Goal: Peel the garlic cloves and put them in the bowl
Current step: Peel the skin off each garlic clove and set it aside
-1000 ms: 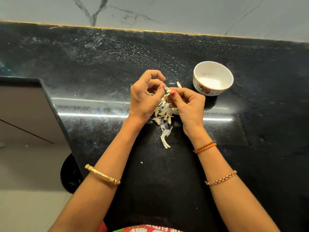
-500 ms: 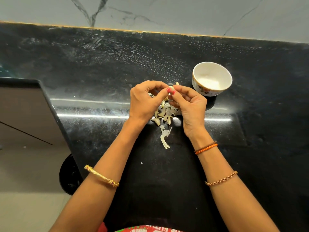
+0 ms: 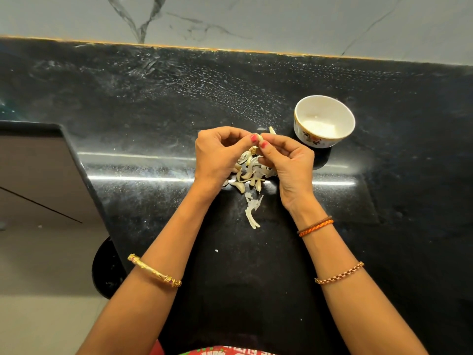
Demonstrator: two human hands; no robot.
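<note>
At the centre of the frame, the left hand and right hand meet fingertip to fingertip, both pinching one small garlic clove above a heap of cloves and papery skins on the black tabletop. The white bowl stands just right of the hands, upper right of centre.

A second ago the left hand was arched high with its fingers curled over the clove; it has since flattened and its thumb reaches across. The right hand has opened slightly, and both red-nailed thumbs now meet at the clove, pinching it a little higher above the peels.
</note>
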